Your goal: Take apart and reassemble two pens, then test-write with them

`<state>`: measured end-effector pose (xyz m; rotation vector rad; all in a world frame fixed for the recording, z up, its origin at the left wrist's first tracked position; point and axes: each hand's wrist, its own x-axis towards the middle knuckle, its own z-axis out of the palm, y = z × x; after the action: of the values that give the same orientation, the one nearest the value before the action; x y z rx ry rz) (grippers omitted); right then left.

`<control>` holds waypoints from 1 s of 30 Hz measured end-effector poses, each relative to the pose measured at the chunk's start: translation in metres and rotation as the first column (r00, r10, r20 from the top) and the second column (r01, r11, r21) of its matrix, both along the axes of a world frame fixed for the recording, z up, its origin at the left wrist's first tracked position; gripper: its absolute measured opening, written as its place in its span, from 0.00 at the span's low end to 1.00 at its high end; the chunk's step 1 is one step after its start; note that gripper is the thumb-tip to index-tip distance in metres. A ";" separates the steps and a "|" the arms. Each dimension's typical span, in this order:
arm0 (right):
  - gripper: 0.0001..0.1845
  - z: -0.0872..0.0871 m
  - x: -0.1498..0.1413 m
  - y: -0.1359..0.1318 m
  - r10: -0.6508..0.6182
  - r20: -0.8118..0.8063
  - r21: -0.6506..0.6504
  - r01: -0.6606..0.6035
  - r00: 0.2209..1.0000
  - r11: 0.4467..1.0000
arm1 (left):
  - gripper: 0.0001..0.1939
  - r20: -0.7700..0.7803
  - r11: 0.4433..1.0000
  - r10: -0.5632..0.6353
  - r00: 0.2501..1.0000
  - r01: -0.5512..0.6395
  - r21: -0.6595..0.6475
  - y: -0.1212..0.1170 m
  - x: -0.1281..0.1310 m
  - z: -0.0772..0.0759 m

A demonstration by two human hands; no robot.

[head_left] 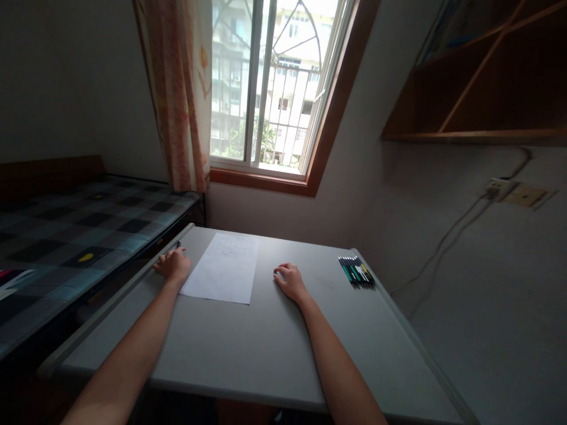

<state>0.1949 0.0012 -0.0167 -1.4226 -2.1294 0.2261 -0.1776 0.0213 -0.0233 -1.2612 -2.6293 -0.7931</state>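
Observation:
A white sheet of paper (225, 268) with faint marks near its top lies on the grey table (248, 348). Just left of the sheet, my left hand (173, 265) rests low over the tabletop, its fingers bent around a dark pen (179, 243). Only the pen's far end shows; the rest is hidden by the hand. To the right of the paper, my right hand (290, 281) lies on the table with fingers loosely curved and a small gap by the thumb. I see nothing in it.
Several pens and markers (357, 272) lie side by side near the table's right edge. A bed with a checked mattress (128, 203) stands at the left. Ahead is a window (270, 88) with a curtain (177, 100). A wooden shelf (473, 136) and a corded wall socket (498, 188) are at the right.

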 end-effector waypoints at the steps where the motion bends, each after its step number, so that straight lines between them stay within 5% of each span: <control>1: 0.11 0.000 0.000 0.000 0.001 0.001 0.000 -0.001 1.000 1.000 | 0.18 0.001 1.000 -0.001 1.000 0.001 -0.003 0.001 -0.001 -0.001; 12: 0.11 -0.003 0.000 0.002 -0.003 -0.008 0.003 0.003 1.000 1.000 | 0.16 -0.010 0.996 -0.084 0.996 0.084 -0.034 -0.005 0.002 0.009; 19: 0.11 0.000 -0.001 0.000 -0.006 -0.001 -0.006 0.006 1.000 1.000 | 0.15 -0.024 0.952 -0.280 0.960 0.281 0.126 -0.006 0.033 0.026; 23: 0.11 0.001 -0.001 -0.001 -0.021 -0.032 -0.009 0.021 0.999 1.000 | 0.13 0.097 0.805 -0.558 0.824 0.511 0.301 -0.014 0.083 0.034; 26: 0.12 0.003 -0.004 -0.001 -0.021 -0.113 -0.029 0.017 0.993 0.999 | 0.10 0.081 0.608 -0.756 0.649 0.651 0.454 -0.028 0.122 0.035; 30: 0.17 0.008 -0.013 -0.003 0.086 -0.382 -0.071 -0.122 0.920 0.990 | 0.07 -0.038 0.380 -0.891 0.453 0.789 0.482 -0.048 0.157 0.030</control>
<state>0.1815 -0.0018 -0.0084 -1.2006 -1.8924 0.6001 -0.0206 -0.0265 0.0072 -2.4800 -1.5049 -1.6247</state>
